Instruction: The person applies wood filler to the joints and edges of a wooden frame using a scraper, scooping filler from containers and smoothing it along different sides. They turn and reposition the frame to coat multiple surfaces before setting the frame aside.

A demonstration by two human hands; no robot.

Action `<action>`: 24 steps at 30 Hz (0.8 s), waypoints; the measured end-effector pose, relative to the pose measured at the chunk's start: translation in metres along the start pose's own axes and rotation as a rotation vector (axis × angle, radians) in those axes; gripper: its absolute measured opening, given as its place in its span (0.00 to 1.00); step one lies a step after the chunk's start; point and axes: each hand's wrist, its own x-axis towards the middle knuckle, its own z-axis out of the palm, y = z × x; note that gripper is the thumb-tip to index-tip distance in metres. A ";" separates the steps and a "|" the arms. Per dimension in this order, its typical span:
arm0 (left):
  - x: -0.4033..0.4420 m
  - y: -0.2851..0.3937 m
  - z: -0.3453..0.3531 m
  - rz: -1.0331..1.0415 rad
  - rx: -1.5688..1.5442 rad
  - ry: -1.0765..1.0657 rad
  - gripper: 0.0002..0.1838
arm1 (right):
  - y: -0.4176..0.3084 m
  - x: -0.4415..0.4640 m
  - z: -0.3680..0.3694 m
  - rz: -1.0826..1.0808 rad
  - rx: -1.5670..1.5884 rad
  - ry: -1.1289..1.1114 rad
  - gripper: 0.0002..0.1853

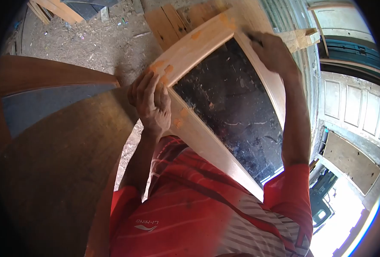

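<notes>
A pale wooden frame (194,45) with orange-brown filler patches lies slanted in front of me. Its panel (233,103) is black, scratched and dusty. At the frame's near left corner, my left hand (151,100) is closed over the wood, its fingers bent across the edge. My right hand (273,53) is on the far right corner and side rail, with its fingers curled together. Something small and dark shows at those fingertips, too blurred to name.
A large brown wooden panel (66,171) stands close on my left, beside a piece with a grey inset (57,105). Boards (166,25) lie beyond the frame on the littered dirt floor (91,43). Corrugated metal sheeting (286,17) and a white panelled door (352,100) are to the right.
</notes>
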 end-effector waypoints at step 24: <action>-0.001 -0.004 0.002 0.024 -0.088 0.060 0.21 | -0.010 -0.003 0.022 -0.005 0.003 -0.016 0.23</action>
